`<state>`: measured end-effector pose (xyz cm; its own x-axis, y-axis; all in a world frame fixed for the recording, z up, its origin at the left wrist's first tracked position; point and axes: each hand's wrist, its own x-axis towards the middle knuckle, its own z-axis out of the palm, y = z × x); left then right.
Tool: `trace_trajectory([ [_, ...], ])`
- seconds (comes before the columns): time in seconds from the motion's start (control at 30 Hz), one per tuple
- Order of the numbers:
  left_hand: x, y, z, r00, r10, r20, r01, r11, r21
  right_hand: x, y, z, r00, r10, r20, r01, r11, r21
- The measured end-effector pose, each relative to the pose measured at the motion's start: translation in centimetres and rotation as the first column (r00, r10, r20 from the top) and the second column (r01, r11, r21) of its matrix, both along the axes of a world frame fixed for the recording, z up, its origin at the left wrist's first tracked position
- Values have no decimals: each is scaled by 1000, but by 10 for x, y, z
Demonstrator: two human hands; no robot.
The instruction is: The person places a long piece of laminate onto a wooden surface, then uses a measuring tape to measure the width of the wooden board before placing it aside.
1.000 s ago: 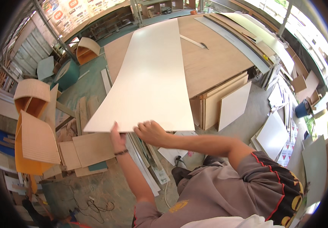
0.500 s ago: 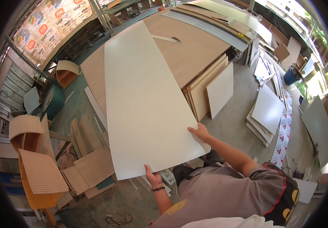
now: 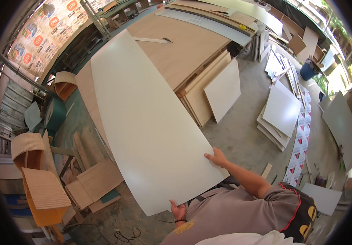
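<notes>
Left of the big white sheet (image 3: 143,122) stand curved ribbed plywood pieces (image 3: 41,183) and flat offcuts (image 3: 94,183) on the floor. The sheet itself lies lengthwise, its far end over the bench (image 3: 184,45), its near end out past the bench edge toward the person. The left hand (image 3: 178,211) grips the sheet's near edge, fingers curled under it. The right hand (image 3: 216,157) presses flat on the sheet's near right corner, fingers spread. Right of the sheet, white boards (image 3: 280,112) are stacked on the floor.
</notes>
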<state>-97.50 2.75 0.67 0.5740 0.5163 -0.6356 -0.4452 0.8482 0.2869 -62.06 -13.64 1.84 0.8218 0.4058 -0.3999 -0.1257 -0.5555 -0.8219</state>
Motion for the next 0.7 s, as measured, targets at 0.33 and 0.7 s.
trace_trajectory([
  [0.33, 22, -92, -76, 976, -65, -206, 40, 991, -124, 52, -71, -9, 991, 110, 70, -105, 992, -65],
  [0.7, 105, -124, -52, 700, -299, -649, 126, 945, -301, 62, -232, -103, 985, -91, 145, 115, 980, -163],
])
